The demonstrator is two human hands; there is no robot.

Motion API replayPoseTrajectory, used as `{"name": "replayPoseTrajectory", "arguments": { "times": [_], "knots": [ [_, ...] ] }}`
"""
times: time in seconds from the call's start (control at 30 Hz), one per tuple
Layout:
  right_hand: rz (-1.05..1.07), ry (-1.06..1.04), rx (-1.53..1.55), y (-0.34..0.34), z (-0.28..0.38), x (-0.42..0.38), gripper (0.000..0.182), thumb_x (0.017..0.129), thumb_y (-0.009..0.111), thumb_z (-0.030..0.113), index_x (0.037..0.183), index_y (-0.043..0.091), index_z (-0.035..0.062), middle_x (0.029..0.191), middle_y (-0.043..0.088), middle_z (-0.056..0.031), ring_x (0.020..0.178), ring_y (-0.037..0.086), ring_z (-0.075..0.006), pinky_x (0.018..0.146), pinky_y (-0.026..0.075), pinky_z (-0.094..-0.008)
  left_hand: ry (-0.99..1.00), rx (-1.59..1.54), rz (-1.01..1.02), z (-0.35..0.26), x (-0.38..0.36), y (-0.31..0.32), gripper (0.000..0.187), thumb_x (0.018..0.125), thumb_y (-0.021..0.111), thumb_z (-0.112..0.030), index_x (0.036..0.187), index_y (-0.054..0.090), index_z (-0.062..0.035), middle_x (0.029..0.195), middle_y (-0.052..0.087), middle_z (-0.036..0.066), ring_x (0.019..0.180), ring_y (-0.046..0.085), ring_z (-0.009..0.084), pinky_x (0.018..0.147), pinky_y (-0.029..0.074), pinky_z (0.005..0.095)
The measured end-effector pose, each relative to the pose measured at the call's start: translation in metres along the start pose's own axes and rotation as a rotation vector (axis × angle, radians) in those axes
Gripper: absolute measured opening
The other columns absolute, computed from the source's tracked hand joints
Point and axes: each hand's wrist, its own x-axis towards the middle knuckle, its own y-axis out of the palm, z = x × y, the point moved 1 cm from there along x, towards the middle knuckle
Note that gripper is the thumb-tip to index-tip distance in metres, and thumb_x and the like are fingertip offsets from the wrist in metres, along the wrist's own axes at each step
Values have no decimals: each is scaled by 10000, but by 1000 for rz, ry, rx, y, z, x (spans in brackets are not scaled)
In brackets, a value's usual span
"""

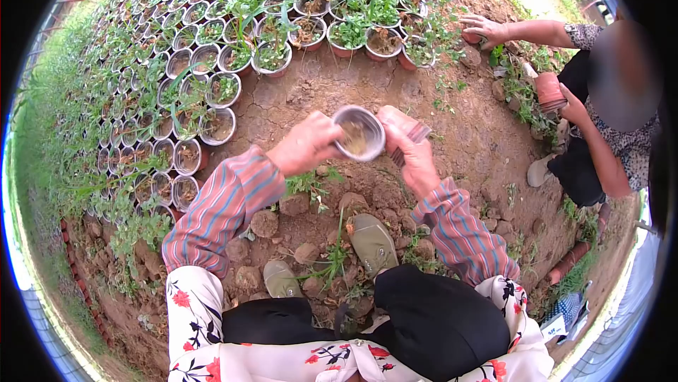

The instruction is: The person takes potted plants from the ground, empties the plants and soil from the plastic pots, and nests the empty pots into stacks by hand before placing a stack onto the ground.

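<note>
"Head view, quick pass. Where's the pot?"

"The pot (359,134) is up in the air between the hands, over bare soil (321,92). Mouth tips toward the camera. Brownish inside, blurred; can't say if it's soil."

"Fingers?"

"Left hand (308,144): fingers grasping the pot at its left rim. Right hand (419,164): fingers wrapped round a nested stack (421,133), right beside the pot. Can't tell if the right fingers touch the pot too."

"How to do this bit well?"

"My call: grip the rim firmly but don't squeeze, thin wall may buckle. If the inside is loose, turn the mouth up or it spills. Wrap the stack low so the nested ones don't slide out. Line up rims before the two meet; a skewed one probably jams."

"Anything in the way?"

"Planted pots (308,33) crowd ahead and to the left, so elbows in on that side. Clods (264,224) lie near the shoes (372,243); feet steady before any lean."

"Other person?"

"At the right, apart. One hand (485,31) down by the planted pots, the other holding reddish pots (549,92). Not ours; leave room."
</note>
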Motion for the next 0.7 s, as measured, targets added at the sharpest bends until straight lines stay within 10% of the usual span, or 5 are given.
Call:
{"name": "replayPoseTrajectory", "arguments": {
  "times": [0.17, 0.3, 0.33, 0.43, 0.7],
  "knots": [
    [56, -1, -63, 26, 7, -17, 457, 761, 669, -31, 1202, 550, -4, 1140, 623, -69, 1051, 589, -161, 946, 455, -296, -208, -381, -208, -35, -17, -2, 427, 709, 748, -103, 1070, 521, -99, 973, 551, 41, 876, 548, 213, 796, 457, 381],
    [150, 113, 202, 48, 11, -35, 447, 780, 635, -44, 1217, 544, -9, 1171, 612, -91, 1073, 589, -192, 965, 450, -318, -900, -1618, -115, -41, -36, 25, 612, 902, 397, -617, 1300, 419, -152, 1246, 533, 51, 1014, 570, 204, 760, 497, 345],
    [150, 60, 104, 53, 6, -38, 435, 800, 642, -13, 1223, 542, -7, 1165, 615, -81, 1063, 590, -180, 963, 443, -311, -931, -1677, -9, -50, -40, 28, 794, 861, 124, -739, 1363, 382, -180, 1278, 529, 89, 1046, 583, 210, 742, 516, 338],
    [177, -24, -137, 55, 8, -44, 414, 820, 657, 33, 1218, 547, -5, 1160, 616, -70, 1056, 588, -168, 952, 440, -305, -619, -1981, 106, -29, -57, 37, 768, 878, 143, -717, 1378, 366, -180, 1238, 562, 77, 956, 623, 184, 651, 523, 315],
    [95, 18, -44, 18, 6, -31, 394, 918, 561, 155, 1260, 487, -26, 1202, 587, -118, 1100, 582, -215, 977, 446, -358, -629, -842, -335, 39, -49, 13, 576, 956, 293, -562, 1161, 562, -96, 913, 636, 25, 764, 574, 115, 645, 455, 261]
  ]
}}
